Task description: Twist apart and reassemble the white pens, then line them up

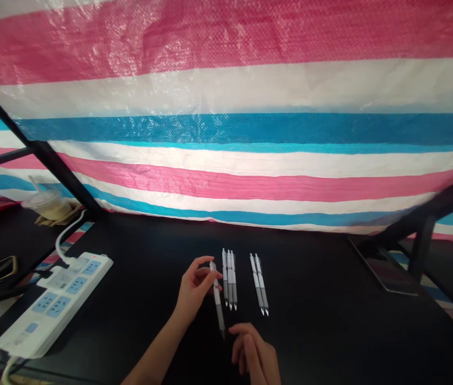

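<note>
My left hand [195,291] pinches the upper end of a white and grey pen [217,299] between thumb and fingers, holding it over the black table [310,321]. My right hand [255,353] sits just below and right of the pen's tip, fingers curled, and I cannot see anything in it. Right of the held pen lies a group of three similar pens [229,279] side by side. Further right lies a pair of pens [259,283], tips pointing toward me.
A white power strip [52,305] with blue sockets and a white cable lies at the left. A phone [384,267] rests at the right by a black frame post. A striped pink, white and blue tarp [226,133] hangs behind the table. A plastic cup [46,203] stands far left.
</note>
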Motion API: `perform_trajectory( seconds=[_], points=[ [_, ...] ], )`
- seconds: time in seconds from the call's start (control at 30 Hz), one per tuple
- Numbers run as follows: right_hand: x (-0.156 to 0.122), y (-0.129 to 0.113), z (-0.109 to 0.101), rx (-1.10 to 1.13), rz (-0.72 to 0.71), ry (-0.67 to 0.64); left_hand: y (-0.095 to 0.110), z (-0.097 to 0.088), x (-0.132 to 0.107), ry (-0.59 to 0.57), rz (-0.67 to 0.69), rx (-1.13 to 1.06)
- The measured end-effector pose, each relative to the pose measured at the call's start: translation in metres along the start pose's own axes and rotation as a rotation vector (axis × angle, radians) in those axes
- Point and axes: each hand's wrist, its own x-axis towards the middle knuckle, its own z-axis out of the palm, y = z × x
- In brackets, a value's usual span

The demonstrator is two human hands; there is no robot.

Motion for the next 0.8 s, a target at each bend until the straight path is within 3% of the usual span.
perform_trajectory(
  seconds=[0.37, 0.8],
  points=[
    [0.0, -0.01, 0.004, -0.043, 0.02, 0.037, 0.009, 0.002, 0.0, 0.095, -0.01, -0.073],
    [0.0, -0.008, 0.005, -0.035, -0.034, 0.061, 0.01, -0.002, 0.001, 0.119, -0.007, -0.056]
  ],
)
